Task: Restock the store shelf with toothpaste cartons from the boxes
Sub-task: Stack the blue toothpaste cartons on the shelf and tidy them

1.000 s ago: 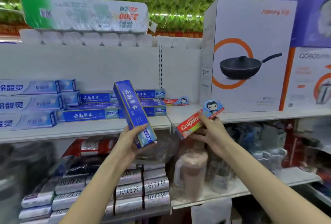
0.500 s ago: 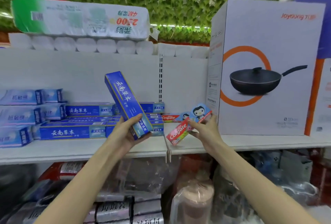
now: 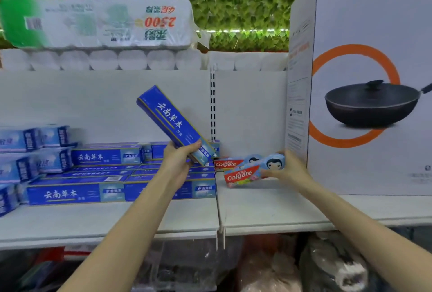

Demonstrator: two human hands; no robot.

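My left hand (image 3: 178, 159) grips the lower end of a long blue toothpaste carton (image 3: 170, 121), tilted up to the left above stacked blue cartons (image 3: 98, 176) on the white shelf (image 3: 268, 212). My right hand (image 3: 291, 169) holds a red and blue Colgate carton (image 3: 247, 173) by its right end, low over the shelf's right section. Behind it lies another Colgate carton (image 3: 228, 163) against the back panel.
A large white box picturing a black pan (image 3: 364, 95) stands just right of my right hand. Pale blue cartons (image 3: 30, 151) are stacked at far left. Toilet-paper packs (image 3: 98, 23) sit above. Bagged goods fill the lower shelf.
Both hands have moved forward and closer to the shelf. The Colgate carton has gone from in front of the shelf edge to low over the shelf, beside the other Colgate carton.
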